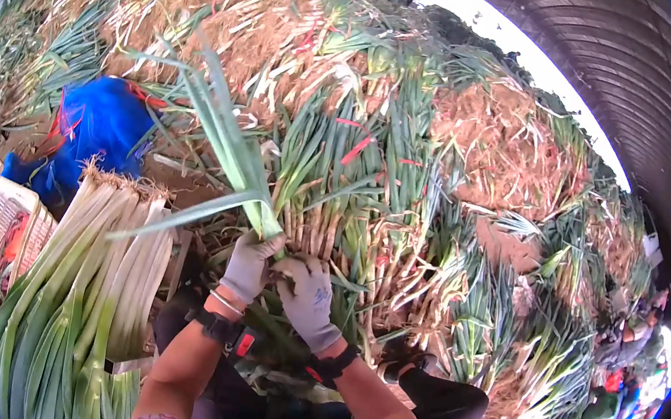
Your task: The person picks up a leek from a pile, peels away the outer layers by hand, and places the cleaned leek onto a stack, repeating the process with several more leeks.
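Observation:
My left hand (248,268), in a pale knit glove, is closed around the stalk of a single leek (241,164). Its broad green leaves point up and away to the left; its lower end is hidden by the gloves. Close beside it, my gloved right hand (307,298) has curled fingers at the stalk's lower part; what they pinch is hidden. A heap of unsorted leeks (334,158) with brown roots and red ties lies just beyond my hands. To my left rests a stack of cleaned leeks (91,269), white ends and roots away from me.
A blue net sack (108,122) lies at the left, behind a white plastic crate (0,248) with red things inside. Great piles of leeks with dry roots (508,139) stretch across the back and right. People (619,361) are at the far right under a curved roof (614,60).

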{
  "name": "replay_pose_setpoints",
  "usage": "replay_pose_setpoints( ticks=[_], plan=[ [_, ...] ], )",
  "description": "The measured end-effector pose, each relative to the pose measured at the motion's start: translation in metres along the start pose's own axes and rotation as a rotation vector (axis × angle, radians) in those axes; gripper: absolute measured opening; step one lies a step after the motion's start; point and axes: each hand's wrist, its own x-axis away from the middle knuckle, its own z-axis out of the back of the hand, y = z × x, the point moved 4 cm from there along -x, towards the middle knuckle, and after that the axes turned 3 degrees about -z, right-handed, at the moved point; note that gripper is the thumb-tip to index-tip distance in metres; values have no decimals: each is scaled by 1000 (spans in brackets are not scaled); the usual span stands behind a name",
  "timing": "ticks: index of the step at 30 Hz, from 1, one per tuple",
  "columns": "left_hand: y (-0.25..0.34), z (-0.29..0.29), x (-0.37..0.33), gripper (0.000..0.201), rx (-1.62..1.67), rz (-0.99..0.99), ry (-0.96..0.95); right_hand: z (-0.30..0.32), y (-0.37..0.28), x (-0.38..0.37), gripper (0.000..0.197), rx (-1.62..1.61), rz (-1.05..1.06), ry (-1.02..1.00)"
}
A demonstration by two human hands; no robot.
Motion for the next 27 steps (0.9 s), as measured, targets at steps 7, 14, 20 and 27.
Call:
replay_pose_setpoints(
  ticks=[7, 14, 20, 27],
  plan=[
    [3, 6, -5, 21, -63, -129, 43, -10, -5, -2, 35, 178, 173, -174],
    [-5, 14, -8, 23, -136, -133, 58, -7, 7, 0, 31, 122, -21, -180],
    [4, -4, 0, 32, -13, -35, -12, -2, 18, -1, 18, -78, -10, -74],
    [24, 11, -21, 38, -217, -287, 65, 12, 8, 11, 15, -327, 65, -451]
  ],
)
